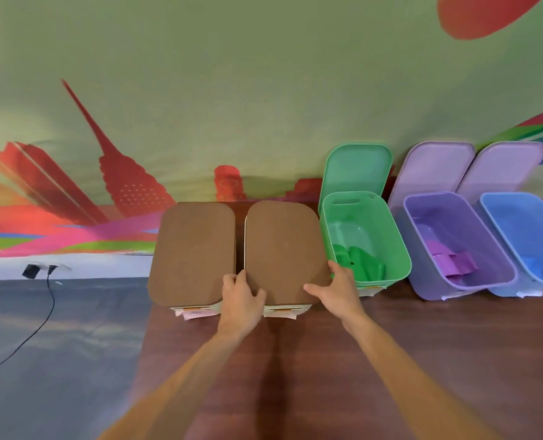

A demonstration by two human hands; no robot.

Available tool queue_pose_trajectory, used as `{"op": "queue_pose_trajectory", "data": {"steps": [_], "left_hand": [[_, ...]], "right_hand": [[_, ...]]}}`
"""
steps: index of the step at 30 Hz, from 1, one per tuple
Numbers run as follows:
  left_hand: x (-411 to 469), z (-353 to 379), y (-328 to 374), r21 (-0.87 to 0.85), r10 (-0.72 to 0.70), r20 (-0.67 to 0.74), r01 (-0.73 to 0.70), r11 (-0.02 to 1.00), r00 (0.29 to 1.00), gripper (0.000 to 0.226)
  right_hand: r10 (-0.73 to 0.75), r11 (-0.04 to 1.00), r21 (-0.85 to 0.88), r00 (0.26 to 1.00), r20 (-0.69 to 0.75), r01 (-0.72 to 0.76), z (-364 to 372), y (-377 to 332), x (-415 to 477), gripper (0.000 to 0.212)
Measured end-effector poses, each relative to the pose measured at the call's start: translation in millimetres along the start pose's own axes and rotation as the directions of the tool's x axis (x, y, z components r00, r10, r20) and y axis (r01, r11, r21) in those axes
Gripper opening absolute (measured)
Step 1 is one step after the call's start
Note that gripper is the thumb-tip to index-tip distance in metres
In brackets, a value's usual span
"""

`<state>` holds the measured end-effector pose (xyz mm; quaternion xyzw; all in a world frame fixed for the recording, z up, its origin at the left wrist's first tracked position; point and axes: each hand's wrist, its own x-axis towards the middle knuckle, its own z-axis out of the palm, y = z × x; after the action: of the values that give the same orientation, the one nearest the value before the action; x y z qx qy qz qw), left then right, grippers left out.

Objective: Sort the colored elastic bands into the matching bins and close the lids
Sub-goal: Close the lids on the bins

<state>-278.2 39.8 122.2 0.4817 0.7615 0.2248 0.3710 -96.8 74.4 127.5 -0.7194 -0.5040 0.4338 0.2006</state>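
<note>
Two hands close a bin at a dark wooden table (422, 344), where five bins stand in a row against a painted wall. The right brown lid (282, 249), flat with rounded corners, sits on a pale bin (301, 308), second from the left in the row. The left hand (243, 296) grips its near left corner, thumb on top and fingers curled into the gap beside the left brown lid (194, 249), which also lies shut on its bin. The right hand (340, 290) grips the near right corner, thumb laid across the top and fingers wrapped over the edge beside the green bin (400, 249).

The green bin stands open just right of that hand, green bands (359, 265) heaped at its bottom and its green lid (355, 169) propped against the wall. Farther right, the purple bin (422, 274) holds purple bands (451, 263), and the blue bin (517, 223) is also open. Two lilac lids (435, 166) lean behind them.
</note>
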Motion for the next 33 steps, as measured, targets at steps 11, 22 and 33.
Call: {"op": "queue_pose_trajectory", "data": {"steps": [11, 22, 33], "left_hand": [[3, -7, -10, 0.102, 0.025, 0.014, -0.026, 0.994, 1.000, 0.029], [0, -3, -15, 0.120, 0.112, -0.013, -0.110, 0.987, 0.994, 0.022], [-10, 3, -20, -0.038, 0.056, -0.018, -0.057, 0.998, 0.998, 0.008]], "right_hand": [[-0.048, 0.997, -0.063, 0.999, 0.015, 0.049, 7, 3, 0, 0.085], [-0.090, 0.984, -0.155, 0.996, 0.003, 0.089, 10, 7, -1, 0.082], [-0.102, 0.979, -0.173, 0.995, 0.016, 0.104, 10, 20, -1, 0.083]]}}
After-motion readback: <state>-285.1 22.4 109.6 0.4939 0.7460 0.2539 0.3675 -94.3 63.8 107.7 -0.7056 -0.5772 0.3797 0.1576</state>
